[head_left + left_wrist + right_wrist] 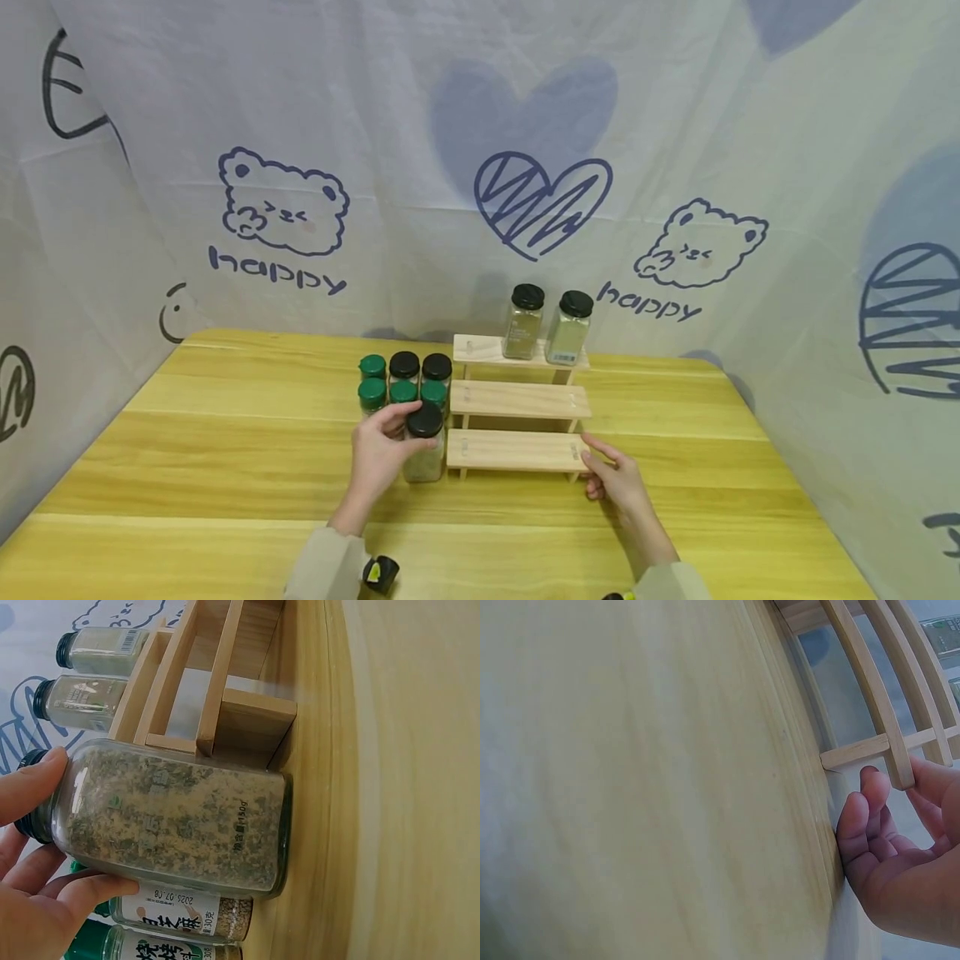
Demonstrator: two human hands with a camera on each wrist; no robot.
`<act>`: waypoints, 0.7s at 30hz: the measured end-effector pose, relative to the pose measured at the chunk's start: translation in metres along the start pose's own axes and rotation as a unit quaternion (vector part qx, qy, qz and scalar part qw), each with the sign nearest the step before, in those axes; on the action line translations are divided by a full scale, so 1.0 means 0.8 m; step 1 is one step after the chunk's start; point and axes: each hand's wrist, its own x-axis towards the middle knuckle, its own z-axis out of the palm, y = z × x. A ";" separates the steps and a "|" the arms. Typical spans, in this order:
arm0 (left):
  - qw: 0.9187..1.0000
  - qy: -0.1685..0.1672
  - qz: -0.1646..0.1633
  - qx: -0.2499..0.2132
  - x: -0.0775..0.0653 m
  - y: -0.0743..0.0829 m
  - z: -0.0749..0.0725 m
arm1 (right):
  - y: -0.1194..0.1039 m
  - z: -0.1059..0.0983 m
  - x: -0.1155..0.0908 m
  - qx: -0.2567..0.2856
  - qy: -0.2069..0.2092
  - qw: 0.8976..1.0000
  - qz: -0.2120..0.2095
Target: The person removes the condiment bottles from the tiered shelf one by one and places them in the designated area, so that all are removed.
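Observation:
My left hand (377, 452) grips a square glass spice jar (172, 817) near its black cap, thumb on one side and fingers on the other. Greenish-brown flakes fill the jar, which stands upright beside the left end of the wooden three-tier rack (517, 450). At the rack's opposite end, my right hand (618, 482) pinches the corner of the lowest tier between thumb and fingers. Two black-capped spice jars, one brownish (522, 332) and one pale green (567, 335), stand on the top tier. The lower two tiers are bare.
Left of the rack, behind the held jar, several spice jars stand close together, some with green caps (372, 393), others with black caps (404, 365). A printed cloth (405, 275) hangs behind the yellow wooden table (225, 450).

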 end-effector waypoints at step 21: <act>1.000 0.007 0.006 0.013 -0.001 0.001 0.010 | 0.005 -0.002 0.001 0.012 -0.006 1.000 -0.027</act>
